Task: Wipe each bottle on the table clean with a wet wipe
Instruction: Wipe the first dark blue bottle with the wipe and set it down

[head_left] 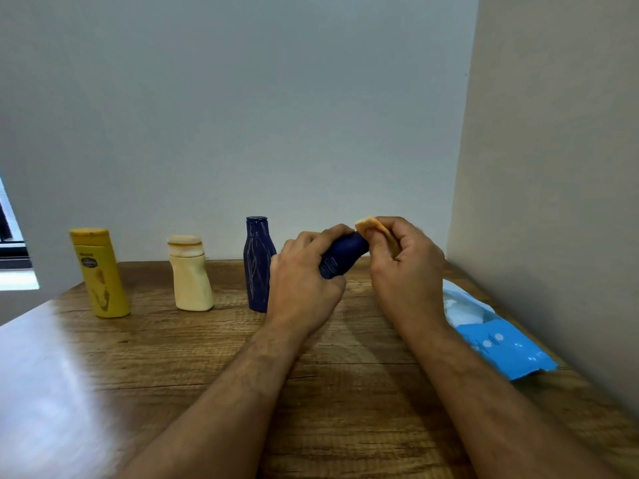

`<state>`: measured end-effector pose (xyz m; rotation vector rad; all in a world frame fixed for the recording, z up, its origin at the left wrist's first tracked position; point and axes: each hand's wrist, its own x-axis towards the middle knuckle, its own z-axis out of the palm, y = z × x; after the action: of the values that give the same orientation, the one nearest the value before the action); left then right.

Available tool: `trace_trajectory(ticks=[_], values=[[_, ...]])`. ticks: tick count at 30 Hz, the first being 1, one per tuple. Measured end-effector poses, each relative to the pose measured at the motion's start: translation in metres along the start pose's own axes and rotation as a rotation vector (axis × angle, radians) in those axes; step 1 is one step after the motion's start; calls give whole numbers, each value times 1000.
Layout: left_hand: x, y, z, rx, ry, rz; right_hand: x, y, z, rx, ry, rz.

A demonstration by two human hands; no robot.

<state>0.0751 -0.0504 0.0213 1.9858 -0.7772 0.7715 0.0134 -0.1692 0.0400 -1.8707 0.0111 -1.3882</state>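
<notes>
Left hand grips small dark-blue plastic bottle | right hand at 3 o'clock pinches stained wet wipe | best: rotate bottle, wipe firmly

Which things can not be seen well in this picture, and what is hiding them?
All in the head view:
- Held blue bottle: left hand grips its body, right hand and wipe cover its top.
- Standing blue bottle: right edge is behind the left hand.
- Yellow bottle: label text too small to read.
- Wipe packet: opening is blurred and washed out.
</notes>
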Motion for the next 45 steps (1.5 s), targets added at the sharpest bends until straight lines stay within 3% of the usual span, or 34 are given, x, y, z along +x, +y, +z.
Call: trace_trajectory(ticks=[5, 11, 16, 23, 27, 32, 37, 45], values=[[1, -1, 2, -151, -26, -17, 8, 5, -4, 107, 24, 190], [0, 0, 4, -393, -89, -148, 6, 1, -6, 159, -55, 68], [-2, 8, 5, -465, -92, -192, 1, 8, -1, 26, -138, -5], [-2, 9, 6, -364, -89, -183, 2, 11, 0, 7, -320, 47], [-2, 11, 9, -255, -81, -133, 1, 11, 1, -84, -225, -54], [-5, 15, 14, -182, -91, -119, 3, 15, 1, -69, -127, -25], [-4, 13, 12, -197, -58, -158, -2, 12, 5, -90, -257, -19], [-6, 12, 14, -348, -98, -288, 2, 10, 0, -44, -41, -24]])
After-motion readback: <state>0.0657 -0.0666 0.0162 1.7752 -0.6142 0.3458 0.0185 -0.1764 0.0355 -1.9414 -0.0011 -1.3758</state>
